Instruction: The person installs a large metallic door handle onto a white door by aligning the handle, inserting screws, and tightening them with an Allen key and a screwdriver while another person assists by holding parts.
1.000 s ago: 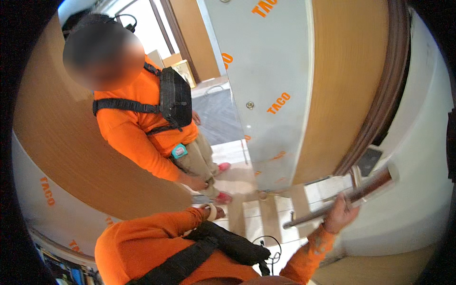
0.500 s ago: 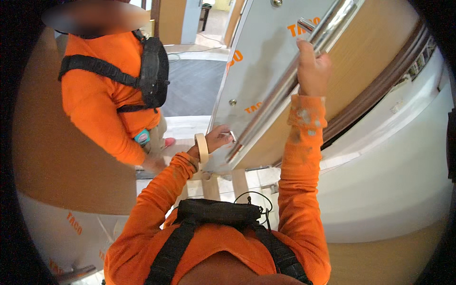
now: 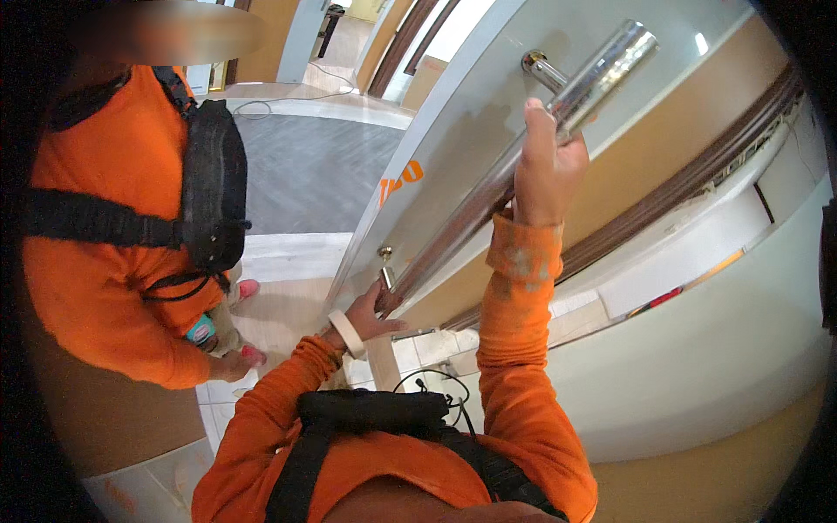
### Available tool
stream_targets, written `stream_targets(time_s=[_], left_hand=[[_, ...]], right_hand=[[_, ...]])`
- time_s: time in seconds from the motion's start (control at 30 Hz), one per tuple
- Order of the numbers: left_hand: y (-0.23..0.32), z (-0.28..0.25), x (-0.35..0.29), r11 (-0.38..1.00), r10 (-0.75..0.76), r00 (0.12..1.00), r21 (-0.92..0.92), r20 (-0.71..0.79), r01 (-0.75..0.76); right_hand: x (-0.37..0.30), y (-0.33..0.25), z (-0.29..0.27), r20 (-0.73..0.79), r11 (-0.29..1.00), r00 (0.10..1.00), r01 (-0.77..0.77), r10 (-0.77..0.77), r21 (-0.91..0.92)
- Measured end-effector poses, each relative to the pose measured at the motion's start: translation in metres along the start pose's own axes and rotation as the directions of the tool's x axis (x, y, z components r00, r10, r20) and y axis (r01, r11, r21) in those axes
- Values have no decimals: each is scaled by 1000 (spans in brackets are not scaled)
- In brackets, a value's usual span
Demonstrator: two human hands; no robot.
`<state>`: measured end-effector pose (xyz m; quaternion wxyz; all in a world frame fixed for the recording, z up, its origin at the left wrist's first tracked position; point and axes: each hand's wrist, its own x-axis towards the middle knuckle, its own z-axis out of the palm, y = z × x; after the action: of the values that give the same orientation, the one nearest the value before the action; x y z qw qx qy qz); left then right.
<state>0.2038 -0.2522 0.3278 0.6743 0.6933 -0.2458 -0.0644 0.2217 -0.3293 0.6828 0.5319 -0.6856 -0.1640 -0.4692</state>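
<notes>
A long chrome door pull handle [image 3: 602, 78] runs diagonally across a grey door panel [image 3: 471, 113]. My right hand [image 3: 549, 170] is closed round its upper part, thumb on top. At the lower end, my left hand [image 3: 373, 315] holds the handle, its fingers beside the lower post [image 3: 388, 278]; part of its grip is hidden. The upper post [image 3: 547, 72] meets a round metal fitting on the door. The lower post lies close to another round fitting [image 3: 385, 252]; whether they touch, I cannot tell. A cream ring like a tape roll [image 3: 346, 334] circles my left wrist.
Close on my left stands a person in an orange top [image 3: 105, 288] with a black chest bag [image 3: 216, 183]. Beyond the door are a grey floor area [image 3: 314, 161] and a loose cable [image 3: 253, 109]. A pale curved surface [image 3: 680, 357] bounds the right.
The handle has moved up against the door, its posts now at the round fittings. My left hand has shifted down and left with the lower end. The other person appears nearer the left edge.
</notes>
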Motion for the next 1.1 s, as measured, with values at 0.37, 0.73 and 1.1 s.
stream_targets(time_s=[0.37, 0.73, 1.1], left_hand=[[-1, -5, 30, 998, 26, 998, 59, -65, -22], [-1, -4, 32, 992, -104, 993, 84, 61, 99], [3, -1, 33, 994, 17, 1000, 111, 12, -18]], right_hand=[[0, 8, -2, -4, 998, 1000, -4, 4, 70], [9, 11, 3, -7, 999, 1000, 29, -29, 38], [13, 7, 1, 5, 999, 1000, 28, -28, -20]])
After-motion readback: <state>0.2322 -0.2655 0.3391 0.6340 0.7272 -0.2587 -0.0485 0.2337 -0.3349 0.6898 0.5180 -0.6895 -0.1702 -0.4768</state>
